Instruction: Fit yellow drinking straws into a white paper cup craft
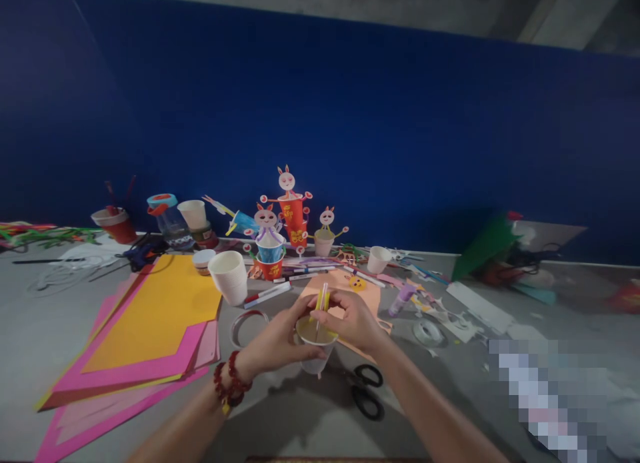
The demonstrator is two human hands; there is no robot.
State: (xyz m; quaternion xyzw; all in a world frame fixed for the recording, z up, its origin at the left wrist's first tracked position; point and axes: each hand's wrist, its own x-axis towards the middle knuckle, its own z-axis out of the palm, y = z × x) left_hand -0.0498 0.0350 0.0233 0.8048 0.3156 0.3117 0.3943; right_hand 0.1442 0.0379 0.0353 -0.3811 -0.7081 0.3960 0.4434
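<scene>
My left hand (277, 340) grips the side of a small paper cup (315, 348) held above the grey table (30, 336). My right hand (353, 320) pinches a yellow straw (323, 298) that stands in the cup's mouth. A red bead bracelet (230, 383) is on my left wrist. Black scissors (367, 390) lie on the table just below my right hand.
Stacked yellow and pink paper sheets (150, 323) lie at left. White cups (229, 276), a tape roll (247, 326), markers (267, 293) and an orange sheet (370, 300) sit ahead. Bunny figures on stacked cups (290, 216) stand at the back before a blue wall. Paper scraps (465, 313) are scattered at right.
</scene>
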